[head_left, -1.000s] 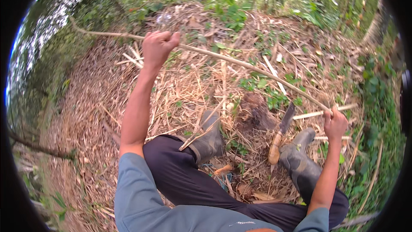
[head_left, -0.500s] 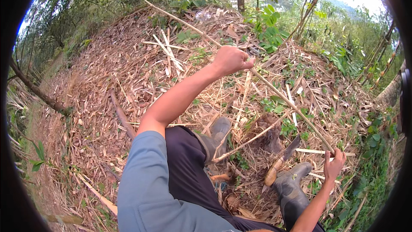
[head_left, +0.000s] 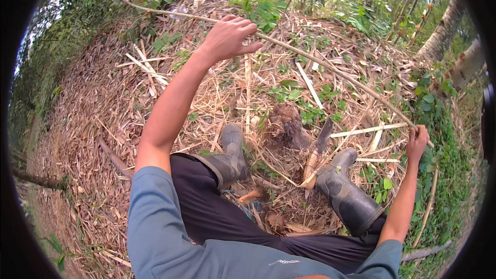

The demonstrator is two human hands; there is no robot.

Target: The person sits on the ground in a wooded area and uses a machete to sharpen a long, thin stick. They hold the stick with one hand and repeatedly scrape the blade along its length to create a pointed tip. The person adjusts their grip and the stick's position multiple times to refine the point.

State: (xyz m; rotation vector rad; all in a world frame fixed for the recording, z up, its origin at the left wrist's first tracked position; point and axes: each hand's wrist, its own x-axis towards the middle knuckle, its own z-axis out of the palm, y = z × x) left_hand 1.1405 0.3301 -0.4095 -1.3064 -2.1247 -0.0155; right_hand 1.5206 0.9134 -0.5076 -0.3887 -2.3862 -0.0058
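Note:
A long, thin, pale stick (head_left: 330, 66) runs slantwise across the view, from the far left down to the right. My left hand (head_left: 227, 39) is on its middle stretch, fingers over it and thumb standing apart, so the grip looks loose. Near the stick's right end my right hand (head_left: 417, 142) is closed round it. A knife with a wooden handle (head_left: 311, 168) and dark blade (head_left: 324, 135) is beside my right boot (head_left: 343, 186). A thin pale strip (head_left: 281, 173) curves over the ground between my boots.
A rough brown stump (head_left: 287, 126) stands in front of my boots. Split pale strips (head_left: 147, 67) lie on dry leaf litter, with more near the knife. Green plants (head_left: 442, 191) border the right side, and tree trunks (head_left: 444, 26) rise at the back right.
My view has shifted, and the stick now lies flatter across it. My left hand's grip has loosened, its thumb now apart. My right hand still holds the stick's near end.

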